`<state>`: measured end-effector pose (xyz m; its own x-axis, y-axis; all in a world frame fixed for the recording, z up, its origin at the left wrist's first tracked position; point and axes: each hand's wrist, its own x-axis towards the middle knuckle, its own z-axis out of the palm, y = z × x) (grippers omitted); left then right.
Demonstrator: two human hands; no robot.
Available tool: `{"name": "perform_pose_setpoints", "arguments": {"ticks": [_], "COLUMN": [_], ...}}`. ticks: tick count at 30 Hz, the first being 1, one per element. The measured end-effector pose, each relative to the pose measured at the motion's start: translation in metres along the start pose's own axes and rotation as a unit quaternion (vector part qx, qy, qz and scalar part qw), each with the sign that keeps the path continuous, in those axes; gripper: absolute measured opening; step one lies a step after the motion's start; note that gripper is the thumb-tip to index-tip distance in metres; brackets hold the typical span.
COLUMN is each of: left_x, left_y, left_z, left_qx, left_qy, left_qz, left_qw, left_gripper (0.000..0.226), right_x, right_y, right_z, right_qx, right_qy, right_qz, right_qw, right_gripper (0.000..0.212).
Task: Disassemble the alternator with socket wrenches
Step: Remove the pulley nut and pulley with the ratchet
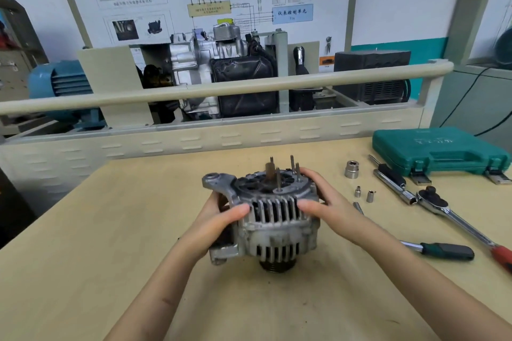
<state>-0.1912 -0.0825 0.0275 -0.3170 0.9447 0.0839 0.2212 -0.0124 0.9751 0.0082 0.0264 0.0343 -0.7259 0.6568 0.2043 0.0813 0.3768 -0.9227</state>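
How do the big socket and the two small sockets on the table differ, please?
The big socket is much wider and taller than the two small sockets. The big socket stands farther from the person, close to the green tool case; the small sockets stand nearer, side by side. All are silver metal, upright, and untouched by either hand.

Closed green tool case [440, 151] on a wooden table [83, 230]; behind, a beige rail [221, 87], blue motor [59, 80], wall wiring diagram [249, 5].

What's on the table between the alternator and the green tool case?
In the head view, a large socket and two small sockets stand there, with a ratchet wrench lying just past them, between the alternator and the green tool case.
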Motion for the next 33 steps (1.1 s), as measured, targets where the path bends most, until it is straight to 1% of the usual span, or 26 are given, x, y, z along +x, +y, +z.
{"name": "perform_pose_setpoints", "arguments": {"ticks": [1, 2, 5, 7, 11, 14, 17, 20, 23, 25, 28, 30, 32, 33], "left_x": [0.006, 0.011, 0.022, 0.025, 0.027, 0.026, 0.03, 0.034, 0.037, 0.038, 0.038, 0.037, 0.036, 0.036], "left_y": [0.001, 0.001, -0.002, -0.005, -0.01, -0.008, -0.008, -0.01, -0.012, -0.014, -0.022, -0.025, -0.026, -0.027], "left_z": [-0.001, -0.002, -0.006, -0.008, -0.013, -0.016, -0.021, -0.026, -0.028, -0.025, -0.02, -0.017, -0.015, -0.014], "left_qx": [-0.009, -0.014, -0.011, -0.009, -0.022, -0.022, -0.008, -0.001, -0.006, -0.023, -0.07, -0.095, -0.127, -0.144], "left_qy": [-0.001, -0.001, -0.002, -0.006, -0.009, -0.018, -0.028, -0.026, -0.026, -0.016, -0.013, -0.016, -0.025, -0.03], "left_qz": [-0.011, -0.021, -0.05, -0.062, -0.073, -0.051, -0.036, -0.047, -0.049, -0.058, -0.057, -0.055, -0.057, -0.058], "left_qw": [1.0, 1.0, 0.999, 0.998, 0.997, 0.998, 0.999, 0.999, 0.998, 0.998, 0.996, 0.994, 0.99, 0.987], "left_gripper": [0.053, 0.054, 0.077, 0.086, 0.081, 0.082, 0.078, 0.089, 0.09, 0.091, 0.081, 0.08, 0.079, 0.078], "right_x": [0.007, 0.013, 0.029, 0.033, 0.036, 0.037, 0.038, 0.043, 0.052, 0.058, 0.064, 0.065, 0.065, 0.064], "right_y": [-0.001, -0.001, -0.001, -0.002, -0.003, -0.005, -0.007, -0.008, -0.01, -0.013, -0.012, -0.011, -0.01, -0.009], "right_z": [0.0, 0.001, 0.004, 0.006, 0.007, 0.004, 0.001, 0.001, 0.003, 0.003, 0.005, 0.008, 0.011, 0.014], "right_qx": [0.021, 0.039, 0.063, 0.057, 0.036, 0.01, -0.009, -0.019, -0.025, -0.032, -0.05, -0.059, -0.039, -0.016], "right_qy": [0.001, 0.006, 0.021, 0.02, 0.017, 0.012, -0.006, -0.004, 0.006, 0.011, 0.017, 0.02, 0.009, 0.0], "right_qz": [0.009, 0.018, 0.039, 0.043, 0.052, 0.053, 0.058, 0.055, 0.05, 0.051, 0.05, 0.049, 0.04, 0.033], "right_qw": [1.0, 0.999, 0.997, 0.997, 0.998, 0.998, 0.998, 0.998, 0.998, 0.998, 0.997, 0.997, 0.998, 0.999], "right_gripper": [0.062, 0.062, 0.066, 0.066, 0.063, 0.061, 0.068, 0.067, 0.07, 0.071, 0.077, 0.079, 0.079, 0.076]}}
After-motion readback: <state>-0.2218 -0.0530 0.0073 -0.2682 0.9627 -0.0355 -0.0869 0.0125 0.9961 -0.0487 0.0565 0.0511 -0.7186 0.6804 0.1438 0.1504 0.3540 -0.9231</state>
